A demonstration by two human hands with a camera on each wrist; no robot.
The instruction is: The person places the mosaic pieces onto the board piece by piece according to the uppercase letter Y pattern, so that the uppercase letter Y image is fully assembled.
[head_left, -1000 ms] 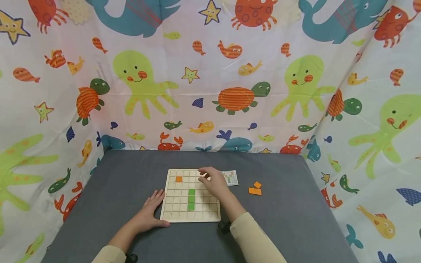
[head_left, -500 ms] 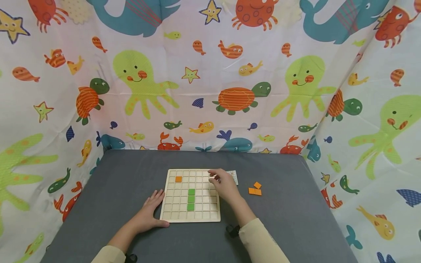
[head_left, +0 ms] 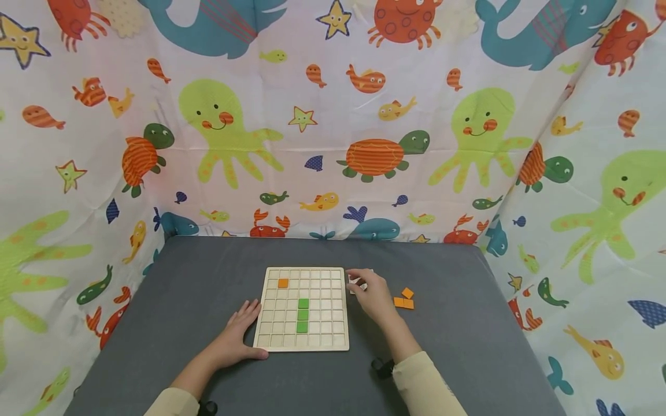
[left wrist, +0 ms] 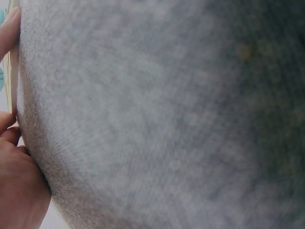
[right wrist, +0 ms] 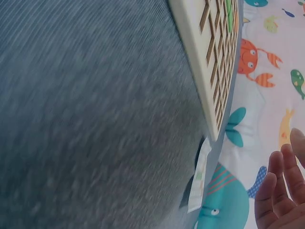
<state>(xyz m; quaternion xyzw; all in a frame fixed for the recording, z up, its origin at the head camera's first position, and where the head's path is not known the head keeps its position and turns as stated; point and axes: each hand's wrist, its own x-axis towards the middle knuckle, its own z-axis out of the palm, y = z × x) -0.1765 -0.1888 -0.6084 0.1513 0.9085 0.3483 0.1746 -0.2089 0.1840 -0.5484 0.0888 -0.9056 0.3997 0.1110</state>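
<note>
The left hand [head_left: 236,338] rests against the left edge of the gridded board [head_left: 328,323], its grip wide. On this board lie 1 orange tile [head_left: 283,283] and 3 green tiles [head_left: 303,315]. The right hand [head_left: 372,294] (its grip is half wide and empty) hangs above the small card [right wrist: 199,176], near 3 loose orange tiles [head_left: 399,301] on the worktop [head_left: 447,346].

The right hand [head_left: 373,296] has moved rightward off the board [head_left: 328,316].

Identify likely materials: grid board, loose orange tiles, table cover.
Grid board: probably wood, matt; pale tan, no glare.
Loose orange tiles: painted wood or plastic, can't tell; flat, even colour.
Table cover: likely woven fabric, matt; ribbed texture in right wrist view.
</note>
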